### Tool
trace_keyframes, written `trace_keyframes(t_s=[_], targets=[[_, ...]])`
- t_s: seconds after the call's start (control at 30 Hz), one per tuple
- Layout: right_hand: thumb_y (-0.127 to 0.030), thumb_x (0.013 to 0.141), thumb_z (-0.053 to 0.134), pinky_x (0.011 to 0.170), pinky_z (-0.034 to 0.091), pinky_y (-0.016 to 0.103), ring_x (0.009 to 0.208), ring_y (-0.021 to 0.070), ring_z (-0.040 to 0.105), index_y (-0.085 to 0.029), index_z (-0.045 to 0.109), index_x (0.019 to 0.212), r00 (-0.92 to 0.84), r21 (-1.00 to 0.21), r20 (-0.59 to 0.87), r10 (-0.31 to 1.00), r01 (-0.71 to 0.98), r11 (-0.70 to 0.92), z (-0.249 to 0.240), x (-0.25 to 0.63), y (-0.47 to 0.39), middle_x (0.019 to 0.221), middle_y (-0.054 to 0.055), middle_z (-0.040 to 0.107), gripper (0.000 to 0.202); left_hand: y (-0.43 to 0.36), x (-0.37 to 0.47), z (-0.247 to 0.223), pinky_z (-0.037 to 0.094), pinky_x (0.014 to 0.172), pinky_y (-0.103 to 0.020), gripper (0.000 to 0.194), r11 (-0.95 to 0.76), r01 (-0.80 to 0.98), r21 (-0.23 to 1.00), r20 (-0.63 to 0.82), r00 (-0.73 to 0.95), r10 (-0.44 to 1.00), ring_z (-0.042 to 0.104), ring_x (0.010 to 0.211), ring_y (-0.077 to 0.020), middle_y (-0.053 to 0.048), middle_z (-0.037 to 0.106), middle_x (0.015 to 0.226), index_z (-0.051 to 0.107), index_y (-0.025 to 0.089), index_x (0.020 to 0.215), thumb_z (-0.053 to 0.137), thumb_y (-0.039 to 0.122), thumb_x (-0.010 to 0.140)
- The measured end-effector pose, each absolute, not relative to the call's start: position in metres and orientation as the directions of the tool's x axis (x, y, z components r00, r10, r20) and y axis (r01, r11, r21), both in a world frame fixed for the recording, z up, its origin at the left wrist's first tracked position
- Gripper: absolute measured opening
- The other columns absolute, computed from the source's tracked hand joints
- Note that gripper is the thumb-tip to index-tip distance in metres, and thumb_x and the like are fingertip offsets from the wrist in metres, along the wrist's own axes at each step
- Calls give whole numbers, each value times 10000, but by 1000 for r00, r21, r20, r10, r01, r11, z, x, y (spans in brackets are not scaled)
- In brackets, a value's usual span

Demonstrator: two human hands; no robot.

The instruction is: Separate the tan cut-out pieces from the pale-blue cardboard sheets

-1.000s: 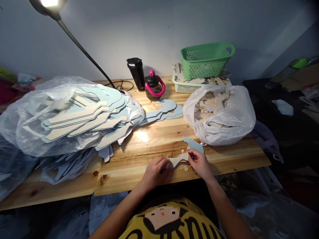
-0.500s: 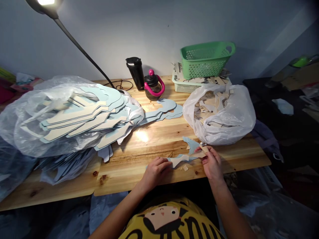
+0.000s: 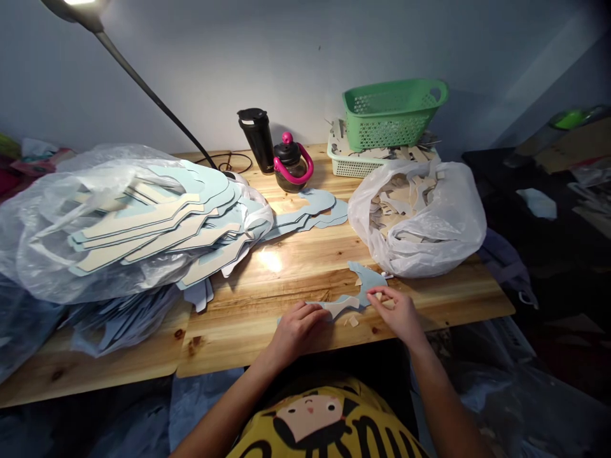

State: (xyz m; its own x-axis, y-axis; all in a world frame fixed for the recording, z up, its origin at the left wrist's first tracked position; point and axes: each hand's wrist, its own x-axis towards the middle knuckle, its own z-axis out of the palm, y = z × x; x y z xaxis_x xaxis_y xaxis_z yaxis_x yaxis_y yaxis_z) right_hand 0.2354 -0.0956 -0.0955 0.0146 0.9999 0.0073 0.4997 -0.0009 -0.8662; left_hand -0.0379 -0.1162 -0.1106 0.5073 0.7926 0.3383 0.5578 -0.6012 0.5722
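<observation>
A light-blue cut-out sheet [image 3: 375,280] with a wavy outline lies near the table's front edge. A cream backing strip [image 3: 344,306] covers its narrow middle part. My left hand [image 3: 300,324] is closed over the sheet's left end, fingers together and pressing it to the wood. At the wide right part, my right hand [image 3: 398,313] has thumb and forefinger pinched at the sheet's edge. A beige paper scrap [image 3: 387,301] shows within that hand's curled fingers. Small torn bits [image 3: 353,321] lie just below the sheet.
A clear bag of blue-and-cream cut-outs [image 3: 157,216] fills the left side. To the right stands a white plastic bag of beige scraps [image 3: 443,229]. Behind are a green basket [image 3: 391,121] on a white basket [image 3: 356,166], a black tumbler [image 3: 258,140], a pink-handled jug [image 3: 290,168] and a lamp [image 3: 153,95].
My right hand has moved slightly left and come down onto the sheet's edge; the beige strip it held up is now mostly hidden in the hand. My left hand stays in place.
</observation>
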Motion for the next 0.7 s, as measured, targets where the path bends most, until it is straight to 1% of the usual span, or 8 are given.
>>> trace_keyframes(t_s=[0.07,0.17,0.27,0.37,0.43,0.5,0.57,0.7], targets=[[-462,843,595,720,473,266,753,176,631,-168,725,882,-55,-819,-12,998,573,21,-100,226,-95,845,58,686,323,-116,-38,-111,504,783,-275,211,-609,558,564,348,508,788,586,889,-142,-63,669,1056,653,188,1108,516,191,947],[-495,850,577,690,444,267,725,180,633,-184,720,843,-93,-757,-38,995,652,32,-102,218,-94,800,41,684,342,-116,-38,-111,503,789,-270,206,-616,559,555,358,508,783,587,891,-140,-45,672,1068,640,196,1110,526,180,940],[-500,860,557,693,418,260,733,178,628,-178,685,781,-114,-730,-50,992,683,42,-102,217,-94,777,32,673,355,-117,-38,-112,506,807,-273,178,-590,560,582,345,487,803,594,918,-146,-42,666,1074,626,194,1087,547,186,928],[-493,855,556,651,386,249,657,159,592,-172,654,755,-96,-704,-57,994,710,28,-104,217,-93,731,28,657,350,-119,-38,-113,512,826,-286,182,-502,575,646,293,421,858,592,961,-166,-72,641,1076,600,172,1063,608,232,892],[-481,851,564,624,358,248,600,146,555,-180,650,764,-75,-678,-67,995,735,10,-106,216,-93,714,19,651,325,-120,-39,-113,515,799,-282,212,-441,582,683,254,376,891,589,932,-168,-77,629,1032,579,161,1043,645,249,861],[-463,852,570,617,336,248,593,144,546,-189,651,772,-64,-656,-66,996,755,5,-108,215,-93,732,15,658,296,-121,-40,-113,511,761,-267,225,-401,585,705,232,345,910,585,878,-159,-65,621,974,567,158,1018,671,242,836],[-445,853,579,615,322,248,621,152,559,-193,650,773,-58,-640,-62,996,769,5,-109,214,-92,760,19,668,274,-121,-40,-112,506,757,-258,220,-390,581,715,224,337,914,584,871,-156,-62,617,962,571,157,1006,679,230,829],[-414,854,595,618,299,246,687,168,587,-203,646,798,-35,-592,-105,994,806,-34,-105,211,-92,801,17,678,224,-121,-40,-111,499,814,-264,101,-439,556,706,248,386,888,583,948,-157,-75,610,1047,640,177,975,603,212,888]])
